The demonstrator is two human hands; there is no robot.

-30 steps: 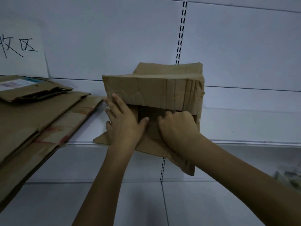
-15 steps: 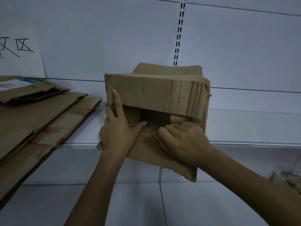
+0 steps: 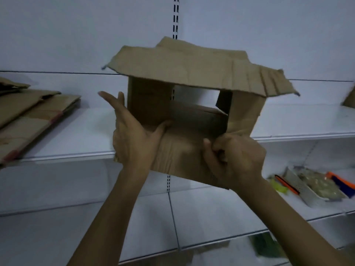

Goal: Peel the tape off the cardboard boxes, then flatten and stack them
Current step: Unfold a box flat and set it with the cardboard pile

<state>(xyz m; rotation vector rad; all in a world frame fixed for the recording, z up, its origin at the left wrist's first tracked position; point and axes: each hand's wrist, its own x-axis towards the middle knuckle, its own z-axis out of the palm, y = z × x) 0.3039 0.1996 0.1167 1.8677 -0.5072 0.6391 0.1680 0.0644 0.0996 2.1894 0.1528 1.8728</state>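
Note:
A worn brown cardboard box (image 3: pixel 188 73) is held up in front of the white shelving, open at both ends so the wall shows through it. Its top flap is spread wide and its bottom flap hangs toward me. My left hand (image 3: pixel 132 135) grips the box's left wall, thumb on the bottom flap and fingers stretched up the outside. My right hand (image 3: pixel 236 160) pinches the bottom flap's right edge. A stack of flattened boxes (image 3: pixel 32 116) lies on the shelf at far left. No tape is visible on the held box.
A white shelf (image 3: pixel 86 143) runs across behind the box. A lower shelf at right holds a tray (image 3: pixel 311 187) with orange-handled tools. Another piece of cardboard (image 3: pixel 349 100) shows at the far right edge. A slotted upright (image 3: pixel 175 16) runs down the wall.
The box has been lifted off the shelf and its flaps pulled open; the top flap now stands out and the inside is see-through. The view has shifted right.

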